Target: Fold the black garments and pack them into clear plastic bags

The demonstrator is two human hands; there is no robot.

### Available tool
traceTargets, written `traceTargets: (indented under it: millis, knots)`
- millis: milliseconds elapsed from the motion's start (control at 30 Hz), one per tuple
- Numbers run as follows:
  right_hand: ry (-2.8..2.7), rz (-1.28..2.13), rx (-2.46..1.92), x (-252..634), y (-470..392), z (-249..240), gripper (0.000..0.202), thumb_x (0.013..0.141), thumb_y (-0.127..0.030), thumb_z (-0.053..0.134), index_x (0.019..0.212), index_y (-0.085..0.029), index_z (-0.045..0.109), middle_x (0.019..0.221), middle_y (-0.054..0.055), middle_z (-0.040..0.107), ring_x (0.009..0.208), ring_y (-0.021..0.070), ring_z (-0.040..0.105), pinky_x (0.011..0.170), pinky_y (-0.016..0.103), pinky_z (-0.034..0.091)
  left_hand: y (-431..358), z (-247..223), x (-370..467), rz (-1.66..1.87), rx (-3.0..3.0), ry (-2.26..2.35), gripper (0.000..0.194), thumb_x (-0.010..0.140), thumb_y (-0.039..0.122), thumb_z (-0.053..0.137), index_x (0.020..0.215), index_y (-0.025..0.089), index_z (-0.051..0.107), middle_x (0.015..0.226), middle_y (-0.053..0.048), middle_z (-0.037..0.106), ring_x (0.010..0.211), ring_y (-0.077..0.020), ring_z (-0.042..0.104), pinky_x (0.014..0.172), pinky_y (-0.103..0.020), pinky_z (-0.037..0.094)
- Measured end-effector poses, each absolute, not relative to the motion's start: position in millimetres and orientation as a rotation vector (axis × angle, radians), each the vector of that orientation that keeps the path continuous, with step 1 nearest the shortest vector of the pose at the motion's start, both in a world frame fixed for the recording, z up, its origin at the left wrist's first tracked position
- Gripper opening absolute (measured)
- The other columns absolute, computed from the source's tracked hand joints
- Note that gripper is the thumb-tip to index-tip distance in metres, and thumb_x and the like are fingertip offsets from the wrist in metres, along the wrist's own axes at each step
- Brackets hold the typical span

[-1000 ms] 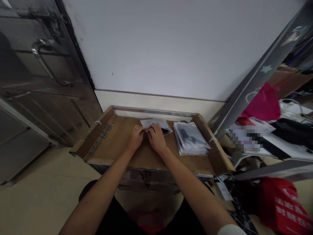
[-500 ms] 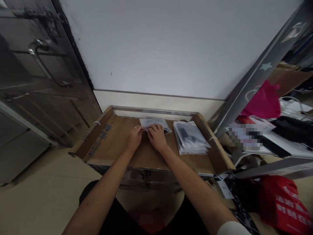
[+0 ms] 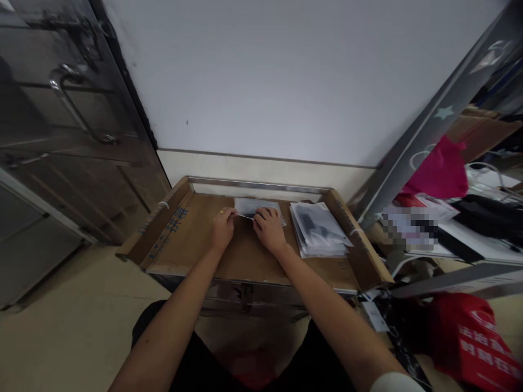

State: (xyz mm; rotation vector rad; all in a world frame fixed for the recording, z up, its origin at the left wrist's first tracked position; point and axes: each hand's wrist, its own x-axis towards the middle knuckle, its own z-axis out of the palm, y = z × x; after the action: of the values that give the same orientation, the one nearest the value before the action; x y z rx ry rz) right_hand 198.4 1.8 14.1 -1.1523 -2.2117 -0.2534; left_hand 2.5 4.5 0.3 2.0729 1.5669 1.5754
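A frosted plastic bag [image 3: 250,204] with something dark inside lies near the back of the cardboard tray [image 3: 192,239]. My left hand [image 3: 223,226] is closed, pinching the near left corner of this bag between thumb and finger. At the bag's near edge, right of centre, my right hand [image 3: 269,227] has its fingers curled over the plastic, gripping it; its thumb is partly hidden. To the right lies a stack of similar frosted bags [image 3: 321,231], the top one showing a dark item inside. Neither hand touches the stack.
Raised cardboard sides bound the tray, and a white wall [image 3: 261,81] stands behind it. On the left is a metal door with a handle [image 3: 75,109]. A cluttered white table [image 3: 461,234] and a red bag [image 3: 482,337] are at the right.
My hands have moved apart along the bag's near edge, the left one slightly left and the right one rightward. The bag's dark contents now show between them. The stack stays put.
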Motion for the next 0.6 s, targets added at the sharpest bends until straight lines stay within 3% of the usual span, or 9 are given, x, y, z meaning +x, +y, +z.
traceTargets:
  millis: [233,600]
  knots:
    - [-2.18,-0.27,-1.2,219.9,4.8,11.7,0.015,0.095,-0.02,0.056,0.098,-0.024,0.07,0.123,0.008,0.067,0.117,0.0303,0.047,0.102,0.049,0.034,6.5,2.1,-9.8,1.677,1.951,1.65,0.017,0.089,0.012,0.049,0.084,0.021,0.063,0.085,-0.005,0.068,0.084,-0.0195,0.063,0.08,-0.03,0.047]
    - [-2.152,-0.246,-1.321,236.1,-5.3,5.8,0.017,0.092,-0.015,0.056,0.098,-0.022,0.07,0.123,0.01,0.065,0.108,0.0304,0.05,0.09,0.043,0.043,7.3,0.4,-15.3,1.709,1.83,1.788,0.013,0.086,0.014,0.051,0.083,0.021,0.061,0.084,-0.004,0.066,0.084,-0.0201,0.061,0.08,-0.03,0.046]
